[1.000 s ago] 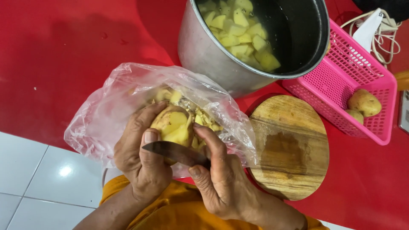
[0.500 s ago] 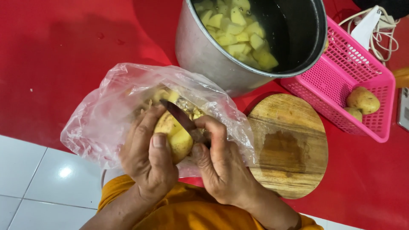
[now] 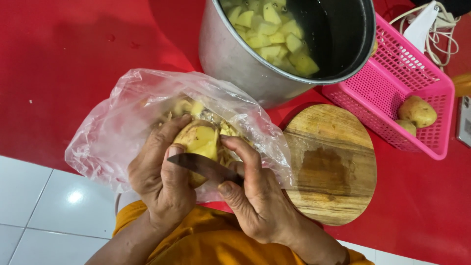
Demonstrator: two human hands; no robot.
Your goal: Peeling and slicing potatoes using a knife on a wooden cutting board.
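A: Left hand (image 3: 164, 184)?
B: Closed around a half-peeled potato (image 3: 198, 142), fingers wrapped over its far side, thumb lying on the near side right by the blade. Potato is held up over the open plastic bag (image 3: 113, 127), not resting on anything.

A: Right hand (image 3: 255, 194)?
B: Gripping a knife (image 3: 203, 167). Handle is buried in the fist, dark blade sticks out to the left and lies flat across the potato's lower part. Index finger stretched up toward the top of the potato.

A: What's in the bag?
B: Yellowish peels and scraps, bunched behind the potato. Bag is clear, crumpled, and lies on the red worktop (image 3: 73, 59) near its edge.

A: Surroundings?
B: Big metal pot (image 3: 235, 59) just behind the bag, with cut potato pieces (image 3: 272, 37) in water. Round wooden board (image 3: 333, 162) to the right, touching the bag's edge, wet patch in its middle. Pink plastic basket (image 3: 387, 93) beyond the board, beside the pot, with two unpeeled potatoes (image 3: 417, 112) inside. White cable (image 3: 441, 29) behind the basket.

A: Person?
B: Orange sleeve (image 3: 196, 240) at the bottom, white tiled floor (image 3: 34, 206) lower left.
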